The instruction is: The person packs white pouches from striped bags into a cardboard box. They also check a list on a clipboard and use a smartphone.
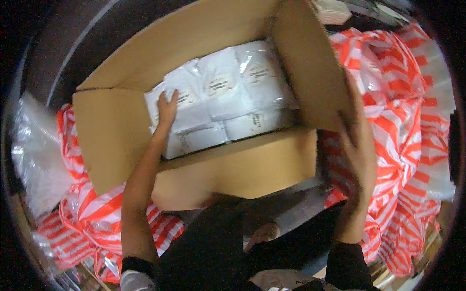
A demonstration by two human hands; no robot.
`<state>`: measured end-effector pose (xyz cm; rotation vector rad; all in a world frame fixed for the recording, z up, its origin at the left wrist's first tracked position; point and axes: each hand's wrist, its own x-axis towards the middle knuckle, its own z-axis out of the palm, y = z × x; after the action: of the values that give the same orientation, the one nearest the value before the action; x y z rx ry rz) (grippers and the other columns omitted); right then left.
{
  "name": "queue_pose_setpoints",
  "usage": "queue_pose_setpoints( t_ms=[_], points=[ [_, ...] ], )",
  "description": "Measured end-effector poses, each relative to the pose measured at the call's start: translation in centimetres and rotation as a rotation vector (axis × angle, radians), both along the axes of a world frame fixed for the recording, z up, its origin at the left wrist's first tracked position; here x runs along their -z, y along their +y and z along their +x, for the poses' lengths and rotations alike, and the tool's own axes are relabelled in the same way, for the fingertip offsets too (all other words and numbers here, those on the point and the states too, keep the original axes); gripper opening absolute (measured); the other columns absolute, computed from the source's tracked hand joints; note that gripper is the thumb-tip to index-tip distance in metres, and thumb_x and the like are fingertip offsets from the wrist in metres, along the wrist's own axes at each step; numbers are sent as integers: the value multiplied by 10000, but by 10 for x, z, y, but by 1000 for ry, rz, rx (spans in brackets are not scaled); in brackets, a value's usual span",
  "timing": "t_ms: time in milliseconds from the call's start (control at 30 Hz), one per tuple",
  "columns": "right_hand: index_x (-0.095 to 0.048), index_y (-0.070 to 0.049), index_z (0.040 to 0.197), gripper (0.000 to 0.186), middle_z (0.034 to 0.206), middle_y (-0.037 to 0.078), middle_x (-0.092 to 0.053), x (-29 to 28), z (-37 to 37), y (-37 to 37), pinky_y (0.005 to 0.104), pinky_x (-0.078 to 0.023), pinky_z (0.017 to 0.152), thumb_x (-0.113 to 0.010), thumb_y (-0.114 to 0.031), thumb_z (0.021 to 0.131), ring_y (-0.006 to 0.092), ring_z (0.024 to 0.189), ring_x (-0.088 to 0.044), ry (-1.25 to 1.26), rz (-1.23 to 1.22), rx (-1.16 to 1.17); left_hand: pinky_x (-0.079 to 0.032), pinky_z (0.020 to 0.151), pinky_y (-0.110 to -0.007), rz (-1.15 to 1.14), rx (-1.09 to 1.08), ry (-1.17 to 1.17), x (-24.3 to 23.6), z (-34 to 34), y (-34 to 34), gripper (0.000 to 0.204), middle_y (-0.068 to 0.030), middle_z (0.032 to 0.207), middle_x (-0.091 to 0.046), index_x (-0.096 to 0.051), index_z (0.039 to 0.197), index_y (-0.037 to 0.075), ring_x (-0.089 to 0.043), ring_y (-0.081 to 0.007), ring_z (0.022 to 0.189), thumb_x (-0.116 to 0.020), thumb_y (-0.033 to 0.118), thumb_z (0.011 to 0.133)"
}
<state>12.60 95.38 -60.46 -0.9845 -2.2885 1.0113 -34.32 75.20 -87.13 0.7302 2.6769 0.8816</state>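
Note:
A large open cardboard box (pixel 233 169) tilts in front of me, with its opening facing me. Inside lie several white packets in clear plastic (pixel 218 82), set in rows, each with a printed label. My left hand (pixel 167 110) reaches into the box with thumb and fingers spread, resting on the packets at the left end. Outside the box's right wall is my right hand (pixel 357 131), stretched out along the cardboard with the thumb apart from the fingers. Motion blurs it, and I cannot tell how firmly it touches the wall.
Red-and-white striped plastic bags (pixel 395 131) crowd the right side, and another striped bag (pixel 104 208) lies at the lower left. Clear plastic wrapping (pixel 36 150) bulges at the far left. A pale carton (pixel 334 11) stands behind the box. My legs (pixel 204 242) are just below it.

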Motion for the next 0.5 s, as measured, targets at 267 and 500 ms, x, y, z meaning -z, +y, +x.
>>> queue_pose_setpoints(
  t_ms=[267,500],
  points=[
    [-584,-12,1167,266,1102,90,-666,-44,57,68,311,-496,841,-491,-200,1005,177,960,-629,45,112,207,-67,1192,-653,-472,529,471,-63,90,38,657,-88,1683,-199,-309,1596,190,-149,-366,1544,-523,426,1022],
    [-671,-2,1128,309,1049,193,-718,47,153,293,389,-538,891,-575,-248,967,337,977,-697,-816,323,1,-72,1198,-645,-457,592,491,-43,90,52,631,-81,1688,-181,-308,1595,196,-128,-348,1551,-494,419,1036]
  ],
)
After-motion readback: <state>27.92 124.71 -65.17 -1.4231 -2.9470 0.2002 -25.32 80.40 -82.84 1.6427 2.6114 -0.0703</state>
